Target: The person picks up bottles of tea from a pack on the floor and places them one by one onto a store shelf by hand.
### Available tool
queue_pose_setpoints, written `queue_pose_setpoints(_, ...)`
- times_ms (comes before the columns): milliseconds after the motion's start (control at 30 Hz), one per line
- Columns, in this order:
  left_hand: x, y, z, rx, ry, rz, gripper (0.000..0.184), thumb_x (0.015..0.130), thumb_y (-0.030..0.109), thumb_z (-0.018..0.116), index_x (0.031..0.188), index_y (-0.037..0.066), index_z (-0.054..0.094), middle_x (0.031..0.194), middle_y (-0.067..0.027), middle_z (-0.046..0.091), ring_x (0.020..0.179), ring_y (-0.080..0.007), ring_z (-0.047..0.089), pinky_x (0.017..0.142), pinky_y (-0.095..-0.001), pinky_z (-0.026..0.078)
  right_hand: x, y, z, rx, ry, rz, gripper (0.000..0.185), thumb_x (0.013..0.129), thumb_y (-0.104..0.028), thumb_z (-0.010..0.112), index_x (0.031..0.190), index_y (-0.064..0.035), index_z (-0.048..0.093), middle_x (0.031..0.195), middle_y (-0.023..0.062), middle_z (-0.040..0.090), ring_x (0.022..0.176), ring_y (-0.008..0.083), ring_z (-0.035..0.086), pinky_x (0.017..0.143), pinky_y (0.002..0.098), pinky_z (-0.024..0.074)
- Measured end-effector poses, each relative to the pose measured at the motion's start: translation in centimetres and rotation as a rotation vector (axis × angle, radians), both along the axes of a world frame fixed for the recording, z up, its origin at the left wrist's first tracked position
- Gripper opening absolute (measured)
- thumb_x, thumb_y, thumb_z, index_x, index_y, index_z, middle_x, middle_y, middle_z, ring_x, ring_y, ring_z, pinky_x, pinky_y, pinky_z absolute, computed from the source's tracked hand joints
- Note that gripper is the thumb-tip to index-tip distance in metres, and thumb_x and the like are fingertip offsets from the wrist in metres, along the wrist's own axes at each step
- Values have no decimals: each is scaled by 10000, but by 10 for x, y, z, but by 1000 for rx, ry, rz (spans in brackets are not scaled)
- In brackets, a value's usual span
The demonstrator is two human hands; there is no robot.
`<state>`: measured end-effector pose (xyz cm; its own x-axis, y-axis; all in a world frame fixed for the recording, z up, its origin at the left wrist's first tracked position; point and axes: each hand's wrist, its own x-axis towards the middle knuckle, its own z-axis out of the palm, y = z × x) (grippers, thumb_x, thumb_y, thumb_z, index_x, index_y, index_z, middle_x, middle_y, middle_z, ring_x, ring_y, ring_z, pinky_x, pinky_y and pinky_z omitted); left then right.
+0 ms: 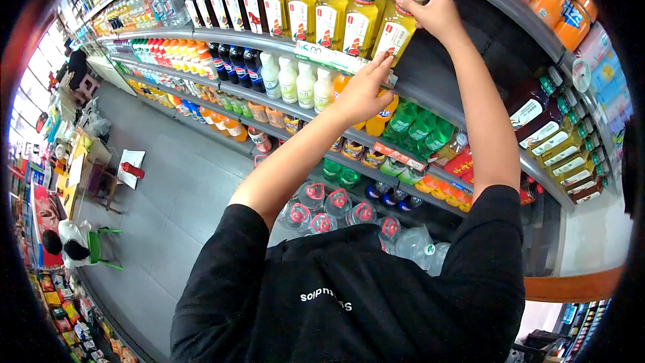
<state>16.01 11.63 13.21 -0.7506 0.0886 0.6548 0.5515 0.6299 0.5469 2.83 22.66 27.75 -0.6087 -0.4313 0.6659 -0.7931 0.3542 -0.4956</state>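
Observation:
A yellow tea bottle [395, 35] with a grey cap and white label stands slightly tilted at the right end of a row on the upper shelf. My right hand [435, 12] is closed around its neck, just under the cap. Below it, my left hand [366, 91] has its fingers stretched up to the shelf edge, at the bottle's lower label; whether they touch the bottle is hard to tell. More yellow tea bottles [330, 17] stand beside it on the left, followed by dark tea bottles [255, 0].
A price strip [329, 58] runs along the shelf edge. Lower shelves hold white-capped bottles [287, 81], cola bottles [236, 67] and green bottles [422, 128]. Large water jugs [338, 203] stand below. A person [72, 238] sits by a green chair [97, 249] at left.

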Motion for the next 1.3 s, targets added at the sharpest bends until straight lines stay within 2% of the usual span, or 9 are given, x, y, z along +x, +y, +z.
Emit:
queue_pose_setpoints(33,-3,-1,-2,-7,1,24,651,740,114,587,1315,-4,305,1400,-193,246,1265,-330,299,1027,-351,273,-10,-2,-5,6,-17,21,509,702,-235,735,1093,1,510,830,96,637,613,123,608,476,259,507)
queue_pose_setpoints(267,-12,-3,-6,-22,-32,90,661,744,145,576,1327,13,294,1410,-208,209,1264,-341,295,1028,-354,271,-30,-13,-12,21,-120,79,518,709,-196,728,1131,-39,472,799,86,626,579,106,574,451,239,473)
queue_pose_setpoints(367,-12,-2,-6,-12,-8,95,658,728,171,558,1300,-38,312,1381,-254,231,1229,-366,333,1019,-369,280,-28,-17,-7,31,-128,29,457,708,-191,728,1072,-55,487,774,69,610,595,106,571,467,244,478)
queue_pose_setpoints(533,-11,-3,-4,8,-26,85,665,731,171,560,1306,-38,301,1384,-258,221,1224,-373,337,1016,-369,287,-30,-19,1,181,-136,83,399,714,-228,720,999,-84,481,732,48,587,600,107,557,481,253,483)
queue_pose_setpoints(767,-9,-1,-1,32,-24,71,675,726,158,568,1309,-41,291,1373,-272,228,1200,-384,362,997,-358,314,-28,-16,2,200,-112,36,435,709,-239,725,1026,-76,477,714,51,582,580,107,556,467,251,476)
queue_pose_setpoints(1067,-10,-2,-8,35,37,95,658,727,163,567,1302,-30,312,1361,-267,261,1183,-385,382,989,-381,322,-29,-12,1,171,-261,130,521,694,-270,743,1072,-54,459,716,56,587,540,101,545,454,233,462)
queue_pose_setpoints(1133,-6,-2,-8,36,43,98,653,726,159,571,1298,-29,319,1359,-265,266,1180,-382,386,988,-384,322,-10,-10,7,224,-189,24,562,691,-305,741,1113,-52,469,747,68,608,556,107,557,466,228,469)
queue_pose_setpoints(1233,3,-5,-8,37,77,86,616,730,151,577,1273,-31,349,1334,-246,323,1180,-371,390,984,-379,330,6,3,18,74,-120,-34,587,695,-341,732,1141,-50,483,769,79,621,576,107,570,482,222,478)
queue_pose_setpoints(1300,12,-9,-15,64,165,101,490,740,134,574,1184,-26,444,1185,-221,488,1095,-353,472,924,-372,383,12,21,22,11,-177,-12,413,752,-311,682,1018,-20,559,753,85,620,550,103,568,473,217,468)
